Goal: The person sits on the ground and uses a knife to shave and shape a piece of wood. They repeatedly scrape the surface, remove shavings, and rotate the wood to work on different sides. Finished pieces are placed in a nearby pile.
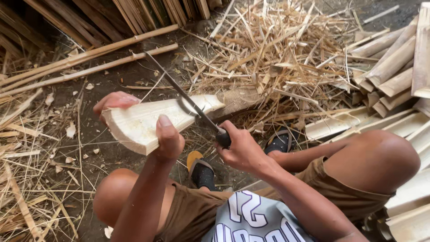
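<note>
Bamboo slab [148, 121], pale and curved, sits mid-frame, its far end resting on a block [237, 101] at two o'clock. The left hand [168, 139] clamps its near edge, thumb on top, while the right hand [244, 150] is fisted round a long knife [188, 99] lying across it. It looks stiff, light and splintery, best gripped by its thick edge.

Dark packed-earth floor [134, 76] in daylight, littered with pale bamboo shavings [277, 49], long poles [89, 60] lying at left, split slats [394, 62] stacked at right.
</note>
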